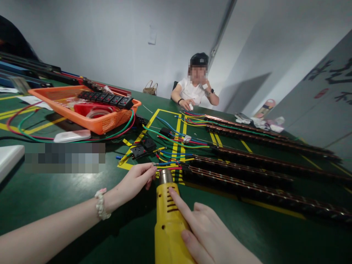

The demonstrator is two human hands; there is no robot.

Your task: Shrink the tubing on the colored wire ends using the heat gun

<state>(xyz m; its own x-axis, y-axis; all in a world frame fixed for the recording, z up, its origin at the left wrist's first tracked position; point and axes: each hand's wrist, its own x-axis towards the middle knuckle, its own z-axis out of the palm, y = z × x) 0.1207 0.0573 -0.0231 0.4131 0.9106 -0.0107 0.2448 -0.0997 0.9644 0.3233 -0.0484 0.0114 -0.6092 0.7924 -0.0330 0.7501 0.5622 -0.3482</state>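
Yellow heat gun [169, 234] (judged such from barrel & vents), pointing away from the wearer above the green tabletop [123, 227]. R hand [203, 227] is wrapped about the gun's body, index finger extended along the vent slots [172, 205]; lower part of the grip is out of frame. L hand [139, 175]: fingertips pinched on the ends of coloured wires [168, 164], just beside the metal nozzle [165, 176]; nozzle–wire contact can't be told. Wires run R to dark strips [247, 187] w/ copper-coloured lines. Black socket modules [139, 151] lie just beyond; orange basket [95, 124] stands farther L. Risks (judged): if the gun is hot, a slight tilt to L could burn the fingertips; overlong heating could scorch insulation, incl. on adjacent wires; a loose pinch could let ends slip; stray heat could soften nearby socket plastic.
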